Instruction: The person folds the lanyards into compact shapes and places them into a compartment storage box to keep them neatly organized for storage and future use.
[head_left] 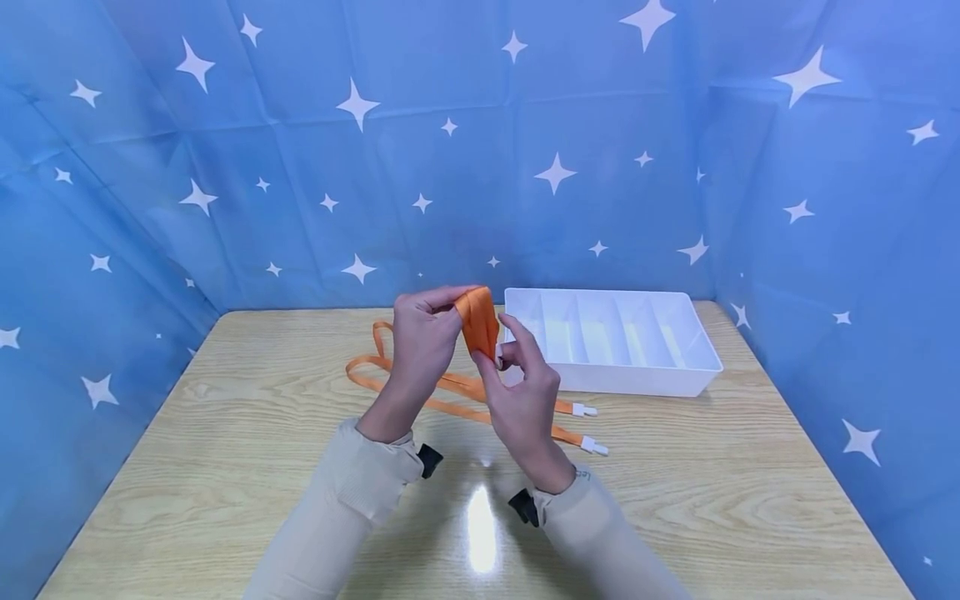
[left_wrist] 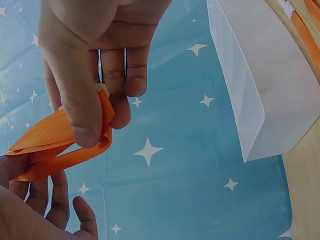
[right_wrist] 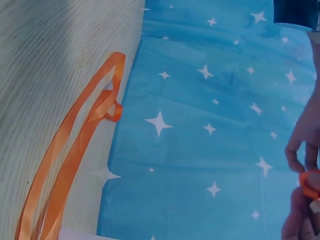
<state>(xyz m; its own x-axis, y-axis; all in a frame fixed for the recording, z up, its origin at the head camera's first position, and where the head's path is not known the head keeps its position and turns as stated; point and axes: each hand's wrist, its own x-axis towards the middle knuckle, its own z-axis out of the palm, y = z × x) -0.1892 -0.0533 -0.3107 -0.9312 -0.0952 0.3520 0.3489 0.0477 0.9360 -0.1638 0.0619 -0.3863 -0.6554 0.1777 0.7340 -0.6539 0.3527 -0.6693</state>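
Above the table, both hands hold a folded orange lanyard [head_left: 477,321]. My left hand [head_left: 426,337] pinches its upper left edge between thumb and fingers. Lower on the right side, my right hand [head_left: 525,392] pinches it, thumb in front. A small white piece, perhaps its clip, shows by the right fingers. The left wrist view has the right hand [left_wrist: 100,65] at the top and the left hand [left_wrist: 45,210] at lower left, the strap [left_wrist: 60,135] looped between them. The right wrist view catches the hands only at its right edge.
More orange lanyard strap [head_left: 367,379] lies looped on the wooden table [head_left: 225,467] behind the hands, with two white clips [head_left: 594,446] at its right ends. A white tray [head_left: 637,379] with several compartments stands at the back right. A blue star-patterned curtain [head_left: 450,167] surrounds the table.
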